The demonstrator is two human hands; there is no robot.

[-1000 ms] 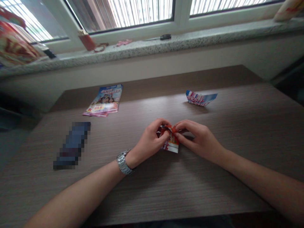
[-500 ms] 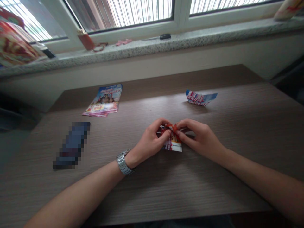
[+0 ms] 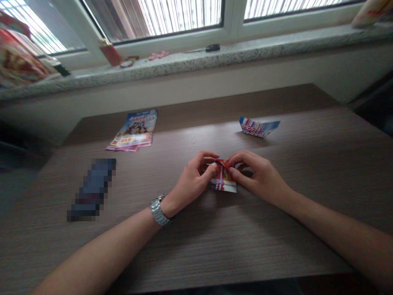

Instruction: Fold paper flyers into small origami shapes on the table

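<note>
A small folded paper [image 3: 225, 182], printed in red, white and purple, is held between my two hands just above the brown table [image 3: 184, 254]. My left hand [image 3: 199, 172] pinches its left side, thumb in front and fingers behind. On its upper right corner, the thumb and fingertips of my right hand [image 3: 254, 170] are closed. The paper's top edge is creased and partly hidden by my fingers. Beyond my right hand stands a folded paper boat [image 3: 259, 128], blue, white and red.
Several printed flyers [image 3: 135, 129] lie stacked at the far left. Nearer on the left is a dark, pixelated flat object [image 3: 93, 186]. Along the granite windowsill [image 3: 178, 63] sit a red lighter-like item [image 3: 110, 53], a black-handled tool [image 3: 211, 48] and a colourful bag [image 3: 21, 57].
My left hand has shifted slightly left, its thumb sliding from the top middle of the paper. More of the paper's printed front shows. My right hand stays nearly in place.
</note>
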